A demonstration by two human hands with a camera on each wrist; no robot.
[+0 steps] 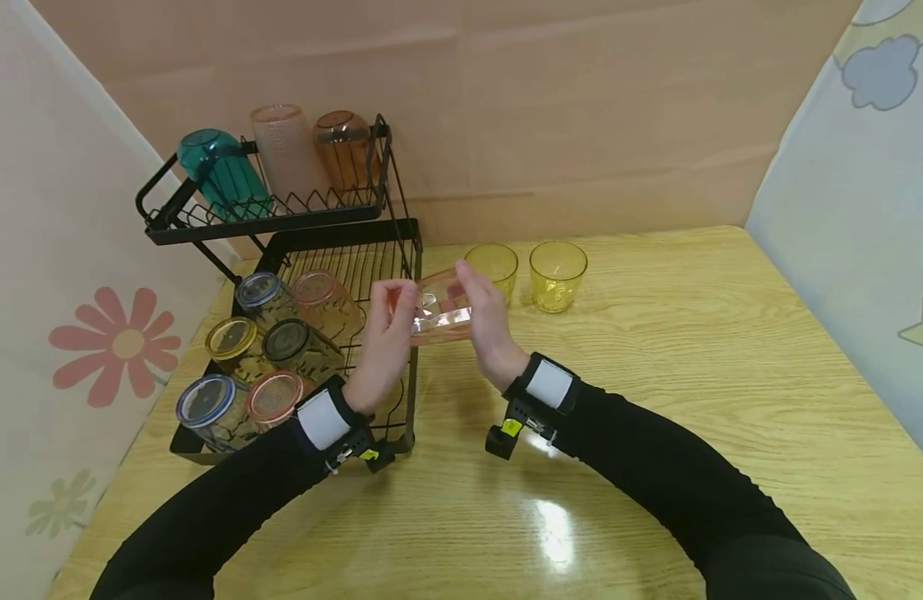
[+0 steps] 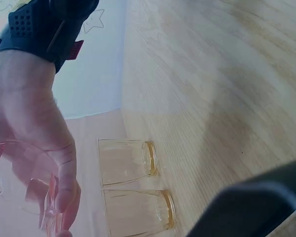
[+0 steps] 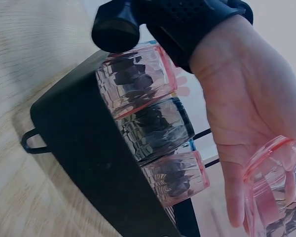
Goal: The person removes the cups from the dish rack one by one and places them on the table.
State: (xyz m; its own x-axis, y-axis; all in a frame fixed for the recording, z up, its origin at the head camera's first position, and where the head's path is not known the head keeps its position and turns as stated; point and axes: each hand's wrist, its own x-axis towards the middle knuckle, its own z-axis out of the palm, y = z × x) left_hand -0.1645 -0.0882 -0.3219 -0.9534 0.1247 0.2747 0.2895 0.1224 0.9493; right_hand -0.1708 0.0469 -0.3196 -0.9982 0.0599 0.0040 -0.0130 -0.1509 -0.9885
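Observation:
A clear pink glass (image 1: 442,317) lies sideways in the air between both hands, above the table beside the rack. My left hand (image 1: 386,337) grips its left end with bent fingers. At the other end, my right hand (image 1: 491,325) holds the glass between thumb and fingers. The right wrist view shows the left hand (image 3: 251,103) with part of the pink glass (image 3: 278,192) at its fingers. In the left wrist view, the right hand's fingers (image 2: 66,182) lie against the glass. Two yellow glasses (image 1: 557,279) stand upright on the table just behind the right hand.
On the left stands a black two-tier dish rack (image 1: 412,400). Upside down on its upper tier are a teal glass (image 1: 225,175), a tall pale pink one (image 1: 289,158) and an amber one (image 1: 345,154). Several coloured glasses (image 1: 277,396) fill the lower tier's left side.

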